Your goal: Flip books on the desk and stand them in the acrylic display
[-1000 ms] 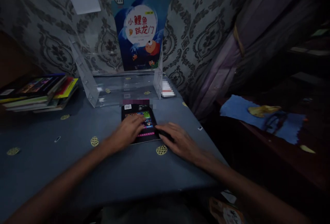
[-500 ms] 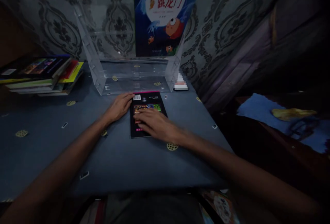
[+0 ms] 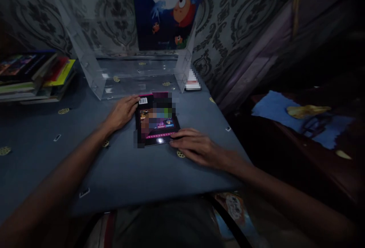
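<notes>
A black book [image 3: 167,123] with a barcode, colourful pictures and a pink strip lies flat on the dark grey-blue tablecloth. Part of its cover is blurred by pixelation. My left hand [image 3: 122,113] rests at its upper left corner, fingers stretched out and fingertips touching the edge beside the barcode. At the lower right corner is my right hand [image 3: 199,147], its fingers extended and their tips touching the book's edge. Behind the book stands a clear acrylic rack [image 3: 97,84], holding an upright blue picture book [image 3: 159,23] with orange fish on its cover.
A stack of books [image 3: 37,77] lies on the left of the table. Right of the rack sits a small pixelated white object [image 3: 193,82]. A lower brown surface to the right carries a blue cloth [image 3: 268,105] with a yellowish item [image 3: 306,111] on it.
My right hand has slid from the middle of the black book to its lower right corner, uncovering the pictures. My left hand stays at the upper left corner. The view has shifted slightly.
</notes>
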